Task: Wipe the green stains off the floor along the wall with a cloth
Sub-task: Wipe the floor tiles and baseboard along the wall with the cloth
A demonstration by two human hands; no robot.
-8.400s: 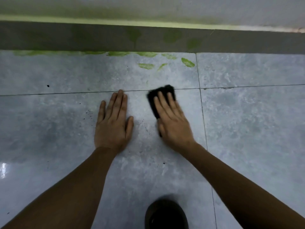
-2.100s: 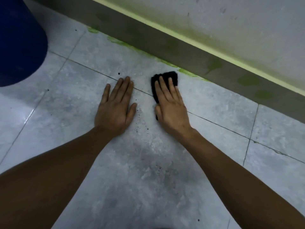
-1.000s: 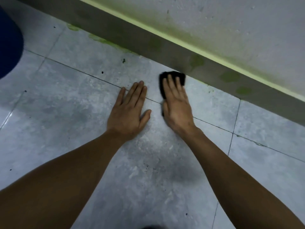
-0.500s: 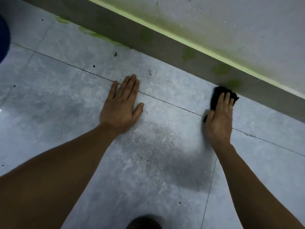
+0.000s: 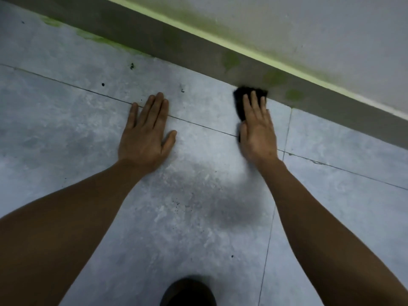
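Observation:
My right hand [image 5: 257,129] lies flat on a black cloth [image 5: 239,100], pressing it onto the grey floor tile right against the dark skirting board [image 5: 167,44]. Only the cloth's far end and left edge show past my fingers. My left hand [image 5: 146,131] rests palm down on the tile to the left, fingers spread, holding nothing. A streak of green stains [image 5: 97,39] runs along the floor at the foot of the skirting, far left of the cloth. Green blotches [image 5: 230,60] also mark the skirting above the cloth.
The white wall [image 5: 287,25] with a yellowish-green strip rises behind the skirting. Small black specks [image 5: 132,66] dot the tiles. A dark rounded shape [image 5: 187,291], maybe my shoe, sits at the bottom edge between my arms.
My right hand has slid the cloth back left along the skirting after a sweep to the right. The left hand stays planted. The blue object at the left has left the view.

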